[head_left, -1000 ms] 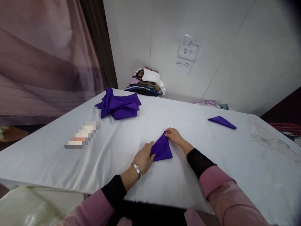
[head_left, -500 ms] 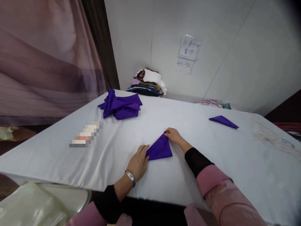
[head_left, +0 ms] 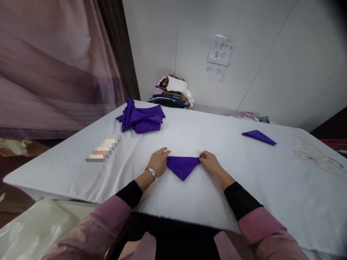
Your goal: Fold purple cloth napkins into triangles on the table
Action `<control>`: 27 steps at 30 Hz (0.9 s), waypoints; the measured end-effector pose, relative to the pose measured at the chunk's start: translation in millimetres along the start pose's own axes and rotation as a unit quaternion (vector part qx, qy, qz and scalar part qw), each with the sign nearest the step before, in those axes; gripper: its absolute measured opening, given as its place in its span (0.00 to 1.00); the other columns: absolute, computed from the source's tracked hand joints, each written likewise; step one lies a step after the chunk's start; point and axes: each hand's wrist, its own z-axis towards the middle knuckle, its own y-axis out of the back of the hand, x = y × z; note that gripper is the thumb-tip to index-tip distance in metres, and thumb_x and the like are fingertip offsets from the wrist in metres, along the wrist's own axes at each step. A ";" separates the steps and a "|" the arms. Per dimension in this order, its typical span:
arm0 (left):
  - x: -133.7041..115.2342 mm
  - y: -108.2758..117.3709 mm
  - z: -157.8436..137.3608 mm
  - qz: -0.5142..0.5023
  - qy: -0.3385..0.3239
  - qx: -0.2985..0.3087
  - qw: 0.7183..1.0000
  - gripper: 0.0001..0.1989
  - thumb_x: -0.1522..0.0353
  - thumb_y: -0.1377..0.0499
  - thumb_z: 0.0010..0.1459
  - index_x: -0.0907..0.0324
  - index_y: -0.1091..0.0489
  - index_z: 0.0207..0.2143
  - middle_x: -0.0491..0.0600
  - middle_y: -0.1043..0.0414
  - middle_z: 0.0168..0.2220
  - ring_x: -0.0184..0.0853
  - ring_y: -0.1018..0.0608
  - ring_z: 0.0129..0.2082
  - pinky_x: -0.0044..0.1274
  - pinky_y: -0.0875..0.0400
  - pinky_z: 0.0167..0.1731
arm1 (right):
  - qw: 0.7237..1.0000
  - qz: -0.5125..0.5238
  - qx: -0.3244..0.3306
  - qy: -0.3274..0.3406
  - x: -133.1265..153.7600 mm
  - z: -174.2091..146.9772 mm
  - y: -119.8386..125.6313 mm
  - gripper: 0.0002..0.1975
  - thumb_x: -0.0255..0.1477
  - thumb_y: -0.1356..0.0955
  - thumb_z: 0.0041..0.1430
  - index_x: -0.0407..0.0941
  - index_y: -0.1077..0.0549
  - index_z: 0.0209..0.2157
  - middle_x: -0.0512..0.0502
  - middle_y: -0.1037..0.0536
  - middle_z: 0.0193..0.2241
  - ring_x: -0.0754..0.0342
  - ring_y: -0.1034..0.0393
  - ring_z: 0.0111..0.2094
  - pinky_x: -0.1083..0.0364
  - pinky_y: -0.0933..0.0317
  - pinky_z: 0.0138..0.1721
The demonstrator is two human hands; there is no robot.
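A purple cloth napkin, folded into a triangle, lies in front of me on the white-covered table. Its long edge faces away from me and its point faces me. At the left corner, my left hand grips the napkin, the thumb hidden behind the other fingers. My right hand pinches the right corner between thumb and fingertips. Farther right rests another folded purple napkin, also triangular. A loose heap of purple napkins sits at the back left.
A blurred-out flat object lies on the table's left side. Against the wall stands a pile of folded clothes, with more fabric farther right. Handwritten paper signs hang on the wall. Pale plastic is at the lower left.
The napkin has turned, so its long edge now runs across, away from me, with the point towards me. My left hand has moved up and my right hand slightly right.
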 end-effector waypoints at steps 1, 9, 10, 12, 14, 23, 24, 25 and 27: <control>-10.1 -1.4 0.1 0.003 -0.012 -0.012 1.000 0.21 0.77 0.49 0.53 0.60 0.36 0.50 0.57 0.41 0.56 0.43 0.36 0.55 0.37 0.41 0.53 | 1.000 -0.003 -0.004 0.005 -0.6 -1.8 -0.1 0.05 0.28 0.35 0.48 0.45 0.30 0.30 0.53 0.28 0.23 0.56 0.34 0.25 0.58 0.43 0.29; -87.6 -32.5 -10.3 -0.057 -0.173 0.088 0.979 0.28 0.54 0.48 0.56 0.57 0.43 0.56 0.55 0.51 0.62 0.44 0.50 0.62 0.42 0.57 0.58 | 0.997 -0.072 0.002 0.031 1.1 -5.0 2.3 0.05 0.30 0.36 0.52 0.45 0.30 0.27 0.50 0.26 0.24 0.55 0.34 0.27 0.58 0.46 0.28; -88.2 -37.3 -10.4 -0.054 -0.166 0.102 0.979 0.31 0.52 0.49 0.56 0.58 0.44 0.57 0.56 0.52 0.63 0.44 0.51 0.62 0.42 0.58 0.58 | 0.995 -0.091 0.000 0.033 1.2 -5.7 2.7 0.06 0.30 0.37 0.53 0.46 0.30 0.27 0.50 0.26 0.24 0.55 0.34 0.27 0.58 0.46 0.28; -85.4 -44.8 -10.3 -0.048 -0.153 0.117 0.980 0.34 0.50 0.51 0.56 0.59 0.48 0.59 0.57 0.53 0.63 0.44 0.52 0.63 0.43 0.59 0.58 | 0.990 -0.139 -0.005 0.037 0.8 -6.5 3.2 0.07 0.31 0.38 0.55 0.46 0.30 0.27 0.49 0.26 0.25 0.55 0.34 0.28 0.58 0.48 0.28; -81.3 -48.9 -10.5 -0.044 -0.152 0.118 0.980 0.35 0.49 0.53 0.56 0.58 0.50 0.60 0.57 0.54 0.63 0.43 0.53 0.63 0.42 0.61 0.59 | 0.982 -0.185 -0.008 0.041 -0.2 -6.7 3.5 0.08 0.32 0.38 0.57 0.46 0.30 0.28 0.47 0.25 0.26 0.54 0.34 0.28 0.57 0.49 0.27; -79.1 -53.7 -13.4 -0.036 -0.160 0.100 0.981 0.36 0.48 0.54 0.56 0.58 0.51 0.61 0.56 0.55 0.63 0.43 0.54 0.63 0.42 0.61 0.59 | 0.956 -0.157 -0.088 0.232 15.6 -31.2 -6.3 0.17 0.32 0.43 0.62 0.44 0.33 0.48 0.39 0.29 0.47 0.47 0.38 0.50 0.48 0.45 0.50; -80.2 -53.5 -13.7 -0.036 -0.162 0.097 0.981 0.35 0.50 0.53 0.56 0.58 0.52 0.61 0.55 0.56 0.64 0.44 0.55 0.63 0.42 0.61 0.59 | 0.949 -0.139 -0.064 0.275 20.0 -35.9 -10.9 0.19 0.34 0.43 0.62 0.44 0.35 0.52 0.39 0.31 0.50 0.47 0.41 0.53 0.47 0.49 0.54; -81.6 -52.9 -14.0 -0.036 -0.164 0.094 0.981 0.35 0.51 0.52 0.56 0.58 0.53 0.62 0.55 0.56 0.64 0.44 0.55 0.63 0.42 0.61 0.59 | 0.943 -0.129 -0.026 0.307 23.4 -39.6 -15.7 0.21 0.36 0.43 0.62 0.45 0.38 0.55 0.40 0.35 0.54 0.47 0.45 0.56 0.45 0.53 0.57; -84.0 -50.1 -14.2 -0.046 -0.167 0.088 0.981 0.36 0.55 0.49 0.56 0.57 0.57 0.63 0.54 0.58 0.64 0.44 0.56 0.63 0.41 0.62 0.59 | 0.935 -0.132 0.058 0.324 25.4 -42.7 -24.4 0.26 0.39 0.43 0.61 0.46 0.44 0.59 0.42 0.42 0.59 0.47 0.52 0.61 0.42 0.59 0.59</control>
